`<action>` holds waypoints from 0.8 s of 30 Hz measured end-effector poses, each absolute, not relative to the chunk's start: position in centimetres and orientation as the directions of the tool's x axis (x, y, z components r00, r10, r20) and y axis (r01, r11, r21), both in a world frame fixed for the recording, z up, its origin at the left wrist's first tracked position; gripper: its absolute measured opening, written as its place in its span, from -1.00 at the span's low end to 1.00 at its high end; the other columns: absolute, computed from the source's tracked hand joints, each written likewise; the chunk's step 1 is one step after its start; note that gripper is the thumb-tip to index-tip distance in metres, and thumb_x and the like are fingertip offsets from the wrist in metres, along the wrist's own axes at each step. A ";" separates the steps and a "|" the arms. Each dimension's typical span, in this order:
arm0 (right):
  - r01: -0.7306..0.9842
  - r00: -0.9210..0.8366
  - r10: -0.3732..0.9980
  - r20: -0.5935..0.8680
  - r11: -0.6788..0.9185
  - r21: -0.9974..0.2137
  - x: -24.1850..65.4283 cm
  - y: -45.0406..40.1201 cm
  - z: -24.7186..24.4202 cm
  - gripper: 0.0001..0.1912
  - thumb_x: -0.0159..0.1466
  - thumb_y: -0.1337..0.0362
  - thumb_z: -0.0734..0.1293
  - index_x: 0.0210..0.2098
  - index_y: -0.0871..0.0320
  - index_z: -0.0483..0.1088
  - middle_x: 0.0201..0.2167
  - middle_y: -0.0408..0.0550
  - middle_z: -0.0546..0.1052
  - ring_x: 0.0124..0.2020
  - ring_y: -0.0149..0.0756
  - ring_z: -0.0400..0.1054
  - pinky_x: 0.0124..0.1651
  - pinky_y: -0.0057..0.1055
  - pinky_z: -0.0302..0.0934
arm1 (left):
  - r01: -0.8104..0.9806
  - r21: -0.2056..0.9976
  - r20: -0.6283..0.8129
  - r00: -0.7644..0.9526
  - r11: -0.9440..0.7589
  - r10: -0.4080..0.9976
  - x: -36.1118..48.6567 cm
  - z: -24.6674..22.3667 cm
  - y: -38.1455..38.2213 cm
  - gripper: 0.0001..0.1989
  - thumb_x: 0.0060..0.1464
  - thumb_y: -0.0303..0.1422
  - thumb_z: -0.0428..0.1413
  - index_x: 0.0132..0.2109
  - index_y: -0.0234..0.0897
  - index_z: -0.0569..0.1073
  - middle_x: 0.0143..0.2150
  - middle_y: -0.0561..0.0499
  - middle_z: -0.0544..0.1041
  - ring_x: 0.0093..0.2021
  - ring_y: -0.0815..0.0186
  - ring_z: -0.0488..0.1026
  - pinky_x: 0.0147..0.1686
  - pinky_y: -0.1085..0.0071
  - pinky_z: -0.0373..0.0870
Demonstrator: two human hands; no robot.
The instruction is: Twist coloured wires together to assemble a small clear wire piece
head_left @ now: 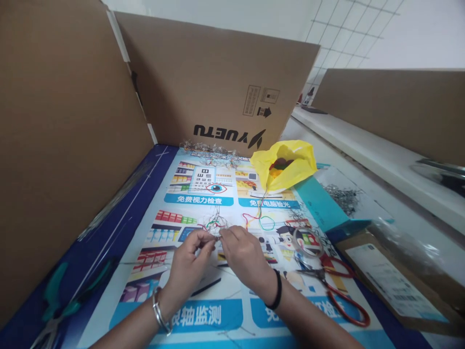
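My left hand (192,259), with a silver bangle at the wrist, is closed in a pinch at the middle of the printed mat (145,291). Against its fingertips, my right hand (245,257) is also closed, a black band on its wrist. Both pinch something small and thin between them; it is too small to name. Just beyond the fingertips lies a tangle of thin wires (217,219) with red and green strands. A red and green thread (268,223) runs from the yellow bag (286,167) onto the mat, to the right of the tangle.
Red-handled scissors (337,291) and a clear tape roll (308,241) lie at the right. Green-handled pliers (60,305) are at the lower left. More wire bundles (210,150) sit by the cardboard wall (218,82). A labelled brown package (399,286) and a blue box (321,203) stand right.
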State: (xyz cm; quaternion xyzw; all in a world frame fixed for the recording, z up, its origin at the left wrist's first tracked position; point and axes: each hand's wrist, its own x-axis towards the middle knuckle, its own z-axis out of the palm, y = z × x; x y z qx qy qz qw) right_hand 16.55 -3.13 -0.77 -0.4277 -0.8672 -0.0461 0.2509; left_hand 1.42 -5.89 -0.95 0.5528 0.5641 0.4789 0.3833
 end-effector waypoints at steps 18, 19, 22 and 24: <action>0.541 -0.349 0.646 0.679 0.730 -0.417 17.1 -3.1 -1.8 -0.84 0.26 0.46 0.21 -0.23 0.17 0.39 -0.32 0.01 0.51 -0.24 -0.27 0.37 -0.15 -0.30 0.33 | 0.195 0.980 0.041 -0.080 -0.024 0.996 1.7 -0.3 -5.8 -0.89 -0.02 -0.35 0.07 -0.40 -0.27 0.45 -0.39 0.03 0.47 -0.34 0.33 0.39 -0.28 0.43 0.32; 0.526 -0.341 0.649 0.679 0.731 -0.434 17.1 -3.2 -1.7 -0.84 0.25 0.46 0.22 -0.24 0.17 0.39 -0.33 0.01 0.51 -0.24 -0.28 0.38 -0.16 -0.31 0.33 | 0.192 0.981 0.025 -0.079 -0.010 0.997 1.8 -0.2 -5.9 -0.89 -0.02 -0.35 0.06 -0.40 -0.28 0.44 -0.42 0.04 0.45 -0.37 0.33 0.37 -0.31 0.44 0.32; 0.482 -0.310 0.668 0.677 0.724 -0.493 17.0 -3.2 -1.5 -0.84 0.25 0.46 0.22 -0.26 0.16 0.40 -0.35 -0.01 0.51 -0.26 -0.30 0.39 -0.18 -0.34 0.33 | 0.155 0.988 -0.012 -0.076 0.023 0.997 1.8 0.0 -6.0 -0.88 -0.01 -0.33 0.05 -0.39 -0.28 0.42 -0.41 0.04 0.46 -0.37 0.33 0.37 -0.31 0.43 0.32; 0.449 -0.288 0.690 0.664 0.710 -0.543 16.9 -3.3 -1.2 -0.85 0.25 0.46 0.22 -0.28 0.15 0.40 -0.36 -0.03 0.52 -0.26 -0.31 0.40 -0.18 -0.36 0.33 | 0.127 0.992 -0.016 -0.071 0.025 0.997 1.8 0.1 -6.1 -0.88 -0.01 -0.33 0.04 -0.38 -0.28 0.42 -0.34 0.00 0.50 -0.31 0.30 0.41 -0.25 0.40 0.33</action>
